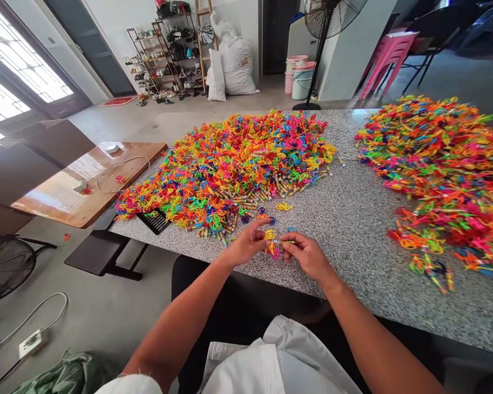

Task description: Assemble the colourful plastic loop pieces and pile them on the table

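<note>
Near the front edge of the speckled stone table (pixel 337 219), my two hands meet over a small bunch of yellow and pink looped plastic pieces (pixel 274 253). My left hand (pixel 248 244) holds the bunch at its thumb, with the index finger stretched out above. Closed in a pinch, my right hand (pixel 306 254) grips the end of a thin, greenish striped tube (pixel 286 242) that points towards the bunch. Just beyond the fingers lies a loose yellow looped piece (pixel 284 207). A large heap of bright plastic loops and striped tubes (pixel 230 158) spreads behind my hands.
A second heap of loops and tubes (pixel 439 164) covers the table's right side. A black slotted tray (pixel 154 220) sits partly under the first heap. At left stands a wooden board (pixel 94 180) with a cable. Beyond are a standing fan (pixel 322 44), white sacks (pixel 236 63) and buckets (pixel 302 79).
</note>
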The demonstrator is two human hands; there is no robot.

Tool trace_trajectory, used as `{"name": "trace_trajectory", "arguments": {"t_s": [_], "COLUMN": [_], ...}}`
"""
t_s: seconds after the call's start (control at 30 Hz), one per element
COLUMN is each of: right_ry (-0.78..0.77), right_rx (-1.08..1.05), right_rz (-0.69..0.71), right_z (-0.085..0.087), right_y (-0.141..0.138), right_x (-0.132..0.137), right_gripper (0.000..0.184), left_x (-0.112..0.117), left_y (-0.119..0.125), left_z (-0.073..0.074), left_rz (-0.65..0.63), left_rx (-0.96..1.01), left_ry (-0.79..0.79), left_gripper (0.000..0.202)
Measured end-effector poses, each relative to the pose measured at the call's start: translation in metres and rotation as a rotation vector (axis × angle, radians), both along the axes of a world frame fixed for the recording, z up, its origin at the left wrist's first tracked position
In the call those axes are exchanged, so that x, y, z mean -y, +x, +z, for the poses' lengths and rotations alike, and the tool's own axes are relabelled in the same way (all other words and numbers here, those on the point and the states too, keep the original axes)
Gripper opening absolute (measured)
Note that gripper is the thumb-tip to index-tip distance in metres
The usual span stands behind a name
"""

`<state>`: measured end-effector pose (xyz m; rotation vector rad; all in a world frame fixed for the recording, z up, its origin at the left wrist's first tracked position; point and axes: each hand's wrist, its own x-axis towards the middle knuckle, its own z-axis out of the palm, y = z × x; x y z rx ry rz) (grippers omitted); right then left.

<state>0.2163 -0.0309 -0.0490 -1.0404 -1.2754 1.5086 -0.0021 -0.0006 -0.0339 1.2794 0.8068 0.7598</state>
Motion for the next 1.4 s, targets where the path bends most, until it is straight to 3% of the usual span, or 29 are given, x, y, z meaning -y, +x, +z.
{"name": "trace_trajectory", "arguments": {"t_s": [0.2, 0.37, 0.4, 0.47, 0.53, 0.6, 0.67, 0.77, 0.83, 0.9, 1.0, 1.1, 1.27, 1.4], "right_ry": [0.162, 0.133, 0.110, 0.094, 0.119, 0.117, 0.046, -0.031, 0.054, 0.182, 0.232, 0.186, 0.237, 0.336], "right_rx": [0.283, 0.387, 0.397, 0.327, 0.115, -0.067, -0.045, 0.272, 0.530, 0.781, 1.112, 1.323, 1.380, 1.353], "right_rz": [-0.018, -0.091, -0.168, -0.474, -0.848, -1.054, -0.990, -0.603, -0.369, -0.258, -0.223, -0.160, -0.107, -0.123], "right_z": [0.011, 0.010, 0.010, 0.011, 0.013, 0.015, 0.014, 0.008, 0.003, 0.000, 0.002, 0.005, 0.005, 0.010], "right_y": [0.003, 0.024, 0.036, 0.065, 0.093, 0.109, 0.105, 0.066, 0.032, 0.004, -0.019, -0.024, -0.021, -0.034], "right_x": [0.007, 0.000, -0.005, -0.016, -0.029, -0.041, -0.051, -0.063, -0.072, -0.083, -0.100, -0.110, -0.105, -0.103], "right_gripper": [0.025, 0.026, 0.026, 0.028, 0.035, 0.039, 0.040, 0.033, 0.026, 0.026, 0.036, 0.035, 0.030, 0.032], "left_x": [0.007, 0.002, -0.002, -0.014, -0.027, -0.038, -0.045, -0.049, -0.051, -0.052, -0.053, -0.054, -0.049, -0.043], "left_y": [0.013, 0.024, 0.023, 0.019, 0.012, 0.008, 0.008, 0.016, 0.020, 0.022, 0.020, 0.013, 0.002, 0.006], "left_z": [-0.001, 0.000, 0.000, 0.000, -0.003, -0.005, -0.007, -0.006, -0.004, -0.002, -0.003, -0.009, -0.021, -0.016], "left_rz": [0.086, 0.114, 0.133, 0.230, 0.380, 0.490, 0.521, 0.423, 0.321, 0.249, 0.209, 0.228, 0.378, 0.399], "left_rx": [-0.223, -0.412, -0.456, -0.582, -0.757, -0.918, -1.035, -1.151, -1.206, -1.218, -1.133, -1.006, -0.898, -0.993], "left_ry": [0.176, 0.359, 0.374, 0.388, 0.413, 0.432, 0.425, 0.424, 0.442, 0.471, 0.506, 0.421, 0.333, 0.354], "left_gripper": [0.061, 0.061, 0.057, 0.045, 0.034, 0.030, 0.033, 0.047, 0.052, 0.052, 0.044, 0.033, 0.029, 0.032]}}
